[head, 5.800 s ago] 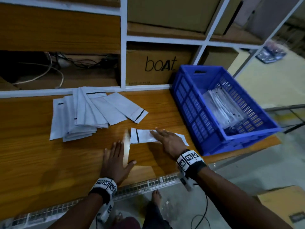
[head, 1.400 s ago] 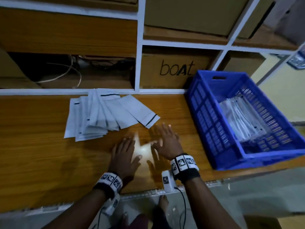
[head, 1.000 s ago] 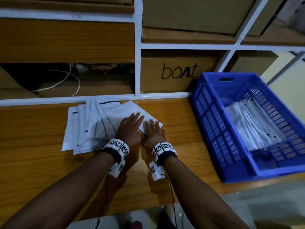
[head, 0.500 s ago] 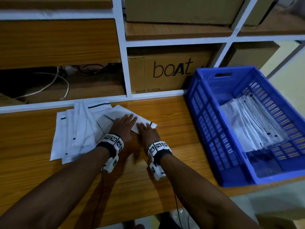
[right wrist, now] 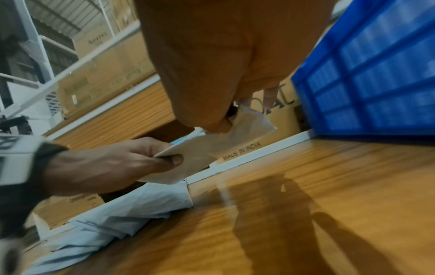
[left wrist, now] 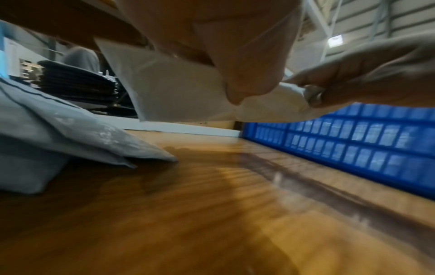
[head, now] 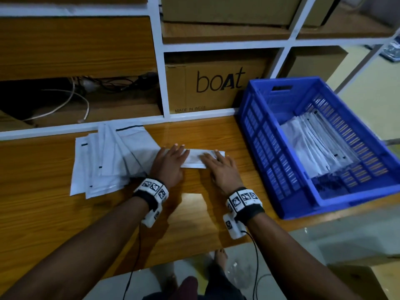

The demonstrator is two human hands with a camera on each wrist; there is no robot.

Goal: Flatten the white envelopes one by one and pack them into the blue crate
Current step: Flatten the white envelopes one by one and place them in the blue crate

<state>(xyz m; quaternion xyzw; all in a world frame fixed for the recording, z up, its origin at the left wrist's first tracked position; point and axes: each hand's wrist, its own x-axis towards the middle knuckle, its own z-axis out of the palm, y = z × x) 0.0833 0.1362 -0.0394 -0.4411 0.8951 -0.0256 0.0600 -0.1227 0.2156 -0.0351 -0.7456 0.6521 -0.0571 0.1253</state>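
Worktop (head: 65, 224): wood-grain surface, fronting a white-framed shelf unit (head: 159, 61).

Cardboard box (head: 216, 85): brown, printed "boAt", in the shelf bay behind the worktop.

Blue crate (head: 270, 152): slatted plastic, at the worktop's right end; flat white envelopes (head: 311, 146) lie stacked inside.

Loose pile of white envelopes (head: 108, 161): fanned out on the worktop's left half, near the shelf edge.

Single white envelope (head: 194, 158): lengthwise between pile and crate, held a little above the wood, as the wrist views show.

Left hand (head: 168, 163): grips the envelope's left end, thumb beneath, fingers on top.

Right hand (head: 223, 169): pinches the envelope's right end, thumb under, fingers over.

Cables (head: 71, 98): white and dark, in the left shelf bay.
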